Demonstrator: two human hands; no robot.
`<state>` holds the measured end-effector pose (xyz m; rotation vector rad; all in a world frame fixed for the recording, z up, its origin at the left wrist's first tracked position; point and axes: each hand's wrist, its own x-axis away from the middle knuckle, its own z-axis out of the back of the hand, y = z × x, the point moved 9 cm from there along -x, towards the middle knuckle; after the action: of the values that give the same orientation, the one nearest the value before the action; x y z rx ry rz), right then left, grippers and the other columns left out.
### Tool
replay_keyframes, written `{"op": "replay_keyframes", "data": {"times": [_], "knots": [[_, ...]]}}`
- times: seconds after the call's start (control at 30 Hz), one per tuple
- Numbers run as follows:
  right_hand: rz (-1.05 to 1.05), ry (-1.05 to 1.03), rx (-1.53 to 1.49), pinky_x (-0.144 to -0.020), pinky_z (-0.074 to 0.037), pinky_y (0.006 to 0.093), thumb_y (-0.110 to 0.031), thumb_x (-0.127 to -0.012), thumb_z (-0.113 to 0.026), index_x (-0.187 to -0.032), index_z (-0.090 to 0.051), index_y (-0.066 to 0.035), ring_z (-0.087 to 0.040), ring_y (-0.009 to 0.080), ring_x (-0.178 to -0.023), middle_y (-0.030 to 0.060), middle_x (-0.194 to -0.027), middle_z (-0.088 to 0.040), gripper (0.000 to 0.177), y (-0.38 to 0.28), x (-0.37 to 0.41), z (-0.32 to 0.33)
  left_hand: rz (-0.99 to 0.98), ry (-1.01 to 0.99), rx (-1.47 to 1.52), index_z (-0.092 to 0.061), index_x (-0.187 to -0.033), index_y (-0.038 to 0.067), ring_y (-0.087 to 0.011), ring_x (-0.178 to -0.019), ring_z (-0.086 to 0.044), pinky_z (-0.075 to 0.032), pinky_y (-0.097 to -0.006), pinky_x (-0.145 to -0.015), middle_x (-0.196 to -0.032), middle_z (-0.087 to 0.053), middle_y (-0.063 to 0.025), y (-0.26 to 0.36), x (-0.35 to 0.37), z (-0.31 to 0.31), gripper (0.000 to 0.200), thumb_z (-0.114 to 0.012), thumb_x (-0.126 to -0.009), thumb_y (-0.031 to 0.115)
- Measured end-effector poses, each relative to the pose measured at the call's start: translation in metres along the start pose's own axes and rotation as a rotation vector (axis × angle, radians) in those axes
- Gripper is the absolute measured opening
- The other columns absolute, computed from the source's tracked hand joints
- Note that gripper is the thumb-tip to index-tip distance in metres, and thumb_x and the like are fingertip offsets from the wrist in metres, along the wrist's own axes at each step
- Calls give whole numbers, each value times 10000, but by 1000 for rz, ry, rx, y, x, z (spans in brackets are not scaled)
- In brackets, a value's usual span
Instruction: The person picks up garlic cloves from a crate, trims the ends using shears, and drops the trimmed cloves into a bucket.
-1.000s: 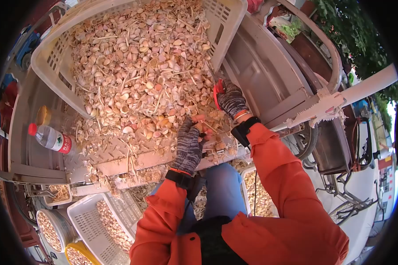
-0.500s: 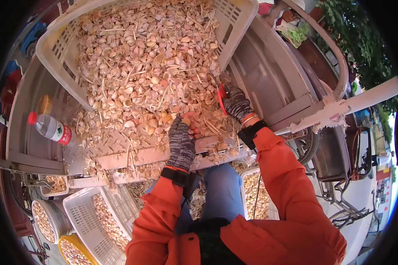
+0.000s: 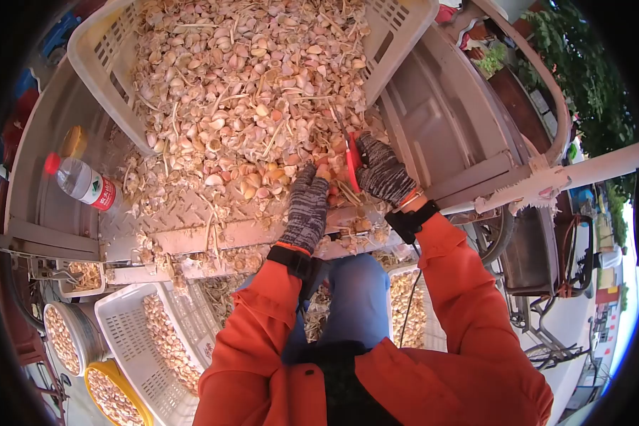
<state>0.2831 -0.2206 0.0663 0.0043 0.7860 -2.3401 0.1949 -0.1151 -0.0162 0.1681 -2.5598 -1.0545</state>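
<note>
My right hand [image 3: 387,170], in a grey knitted glove, is closed round the red handles of a pair of scissors [image 3: 353,162]. The blades point up and away, over the garlic. To its left, my gloved left hand [image 3: 307,206] has its fingertips drawn together on a small piece of garlic [image 3: 324,171], mostly hidden by the fingers. Both hands are at the near edge of a large heap of loose garlic cloves [image 3: 241,92], mixed with dry skins and stalks. The heap spills from a tipped white plastic crate [image 3: 96,71] onto a metal cart bed [image 3: 184,206].
A water bottle [image 3: 85,183] with a red cap lies at the left. Below the cart's edge are a white crate [image 3: 131,348], a white bucket [image 3: 85,334] and a yellow bucket [image 3: 124,376], all holding cloves. A metal rail [image 3: 589,167] juts out at the right.
My left hand has moved up and right, closer to the scissors. My right hand keeps hold of the scissors, turned a little. The whole view has shifted slightly.
</note>
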Motion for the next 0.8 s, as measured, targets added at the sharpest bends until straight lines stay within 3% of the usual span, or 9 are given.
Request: {"op": "replay_keyframes", "data": {"times": [0.03, 0.1, 0.17, 0.33, 0.5, 0.57, 0.6, 0.7, 0.8], "knots": [[89, -58, 5, -867, -466, 331, -85, -677, -651, -1201, -473, 25, -583, 293, -1009, 180, -1101, -586, 564, -22, 5, 0, -7, 12, 4, -515, -1154, 7, -85, -622, -498, -436, -209, -528, -837, -578, -39, 0, -2, 3, 274, -527, -911, 132], [-42, -140, -178, -862, -472, 347, -97, -669, -658, -1192, -475, 29, -584, 310, -1006, 188, -1091, -587, 568, -31, 11, -4, -42, -6, -170, -560, -1091, 37, -64, -575, -497, -436, -208, -498, -770, -584, -6, 1, 0, 3, 274, -587, -883, 213], [163, -90, -8, -821, -491, 328, -68, -685, -657, -1175, -491, 13, -609, 259, -956, 164, -1052, -607, 524, -18, 10, -15, -44, 17, -178, -555, -1071, 12, -71, -568, -499, -439, -207, -495, -697, -556, 0, 2, 1, 3, 267, -590, -884, 200], [-157, -42, -694, -714, -483, 266, -82, -714, -757, -913, -516, -62, -569, 118, -781, 33, -844, -578, 313, -13, 28, -22, 66, 25, -2, -526, -1086, -4, -83, -575, -514, -449, -211, -489, -713, -556, -18, -10, 5, 3, 268, -562, -901, 186], [-185, 149, -756, -673, -475, 290, -72, -719, -748, -912, -534, -48, -559, 127, -740, 31, -804, -575, 289, -30, 51, -18, 3, 2, -10, -519, -983, 39, -109, -569, -503, -459, -249, -509, -715, -554, -34, -23, -1, 1, 163, -561, -902, 174], [26, 448, -103, -694, -495, 280, 12, -716, -675, -1036, -550, -10, -591, 153, -773, 57, -883, -621, 344, -55, 68, 8, -56, 114, 42, -528, -1002, 39, -94, -575, -501, -447, -228, -511, -746, -563, -20, -25, -1, 7, 156, -542, -911, 166], [27, 443, -102, -694, -495, 280, 12, -716, -675, -1036, -550, -10, -591, 153, -773, 57, -883, -621, 344, -57, 76, 7, -84, 102, 56, -532, -1026, 37, -77, -577, -499, -434, -213, -508, -754, -567, -5, -30, -4, 8, 169, -541, -911, 161], [-170, 350, -653, -604, -474, 255, -125, -734, -755, -969, -559, -28, -550, 104, -654, 24, -774, -597, 321, -44, 91, 0, -81, 15, 28, -533, -1053, 42, -66, -574, -497, -420, -192, -503, -753, -564, 3, -6, 15, -10, 195, -547, -912, 176], [-342, 277, -641, -595, -455, 245, -153, -733, -764, -899, -569, -33, -527, 82, -658, 8, -758, -583, 283, -28, 91, 19, -63, -80, 16, -544, -1082, 61, -56, -583, -502, -425, -196, -494, -754, -562, 9, -4, 19, -16, 231, -561, -908, 212]]}}
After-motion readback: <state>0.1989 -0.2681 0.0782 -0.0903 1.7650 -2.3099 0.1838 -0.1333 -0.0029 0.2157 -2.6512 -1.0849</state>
